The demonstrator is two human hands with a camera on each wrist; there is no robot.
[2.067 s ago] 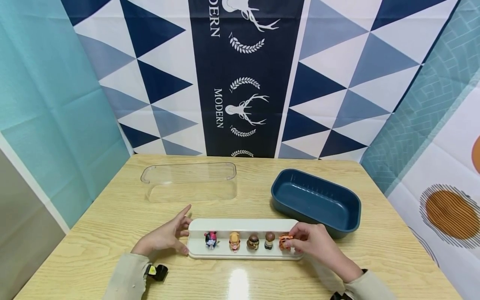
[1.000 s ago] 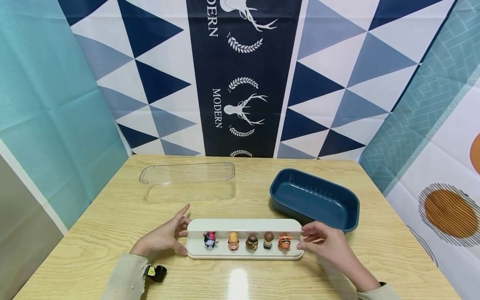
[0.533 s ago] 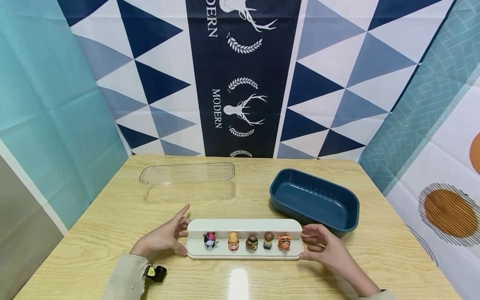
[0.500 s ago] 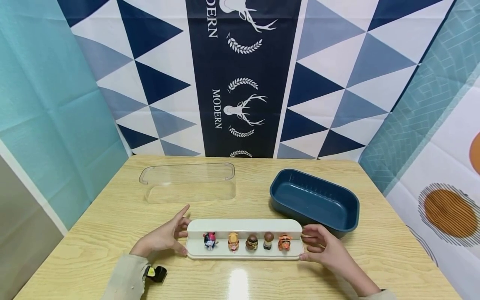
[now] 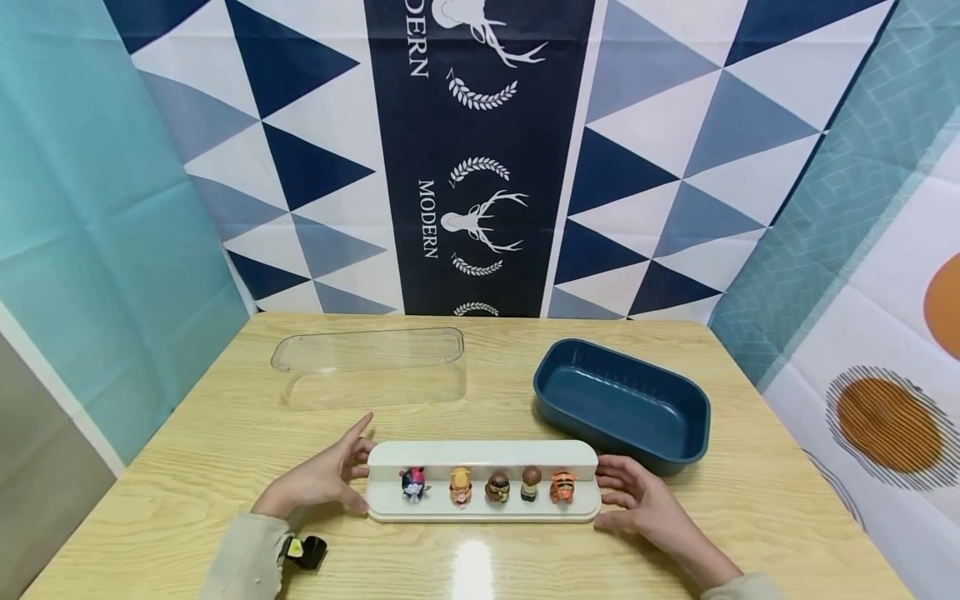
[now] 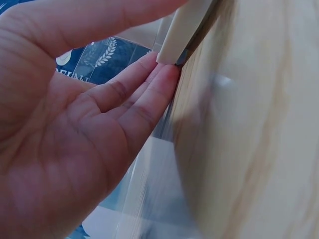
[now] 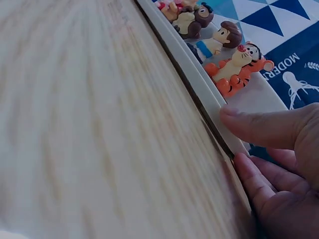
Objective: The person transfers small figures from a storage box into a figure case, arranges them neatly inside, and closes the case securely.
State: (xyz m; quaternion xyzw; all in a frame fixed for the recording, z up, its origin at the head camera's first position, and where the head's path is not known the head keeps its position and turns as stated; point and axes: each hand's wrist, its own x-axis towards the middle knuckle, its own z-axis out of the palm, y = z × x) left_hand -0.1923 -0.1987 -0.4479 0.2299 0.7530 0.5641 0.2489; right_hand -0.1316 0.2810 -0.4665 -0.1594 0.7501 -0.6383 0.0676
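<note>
A long cream display base (image 5: 480,452) with a raised back panel lies near the front of the table. Several small toy figurines stand along it in a row, from a black-and-pink one (image 5: 413,483) at the left to an orange tiger (image 5: 562,487) at the right. My left hand (image 5: 318,479) holds the base's left end, thumb at the front corner, index finger pointing away. At the other end my right hand (image 5: 645,504) grips the edge; in the right wrist view its thumb is on the rim of the base, its fingertips at the lower edge.
Behind the base at the left lies a clear plastic cover (image 5: 375,367). A dark blue bin (image 5: 626,400) stands at the back right, close to the base's right end. Patterned cloth hangs behind the wooden table (image 5: 187,467).
My right hand has let go of the tiger figurine and moved right, taking hold of the base's right end. The left hand has stayed at the left end.
</note>
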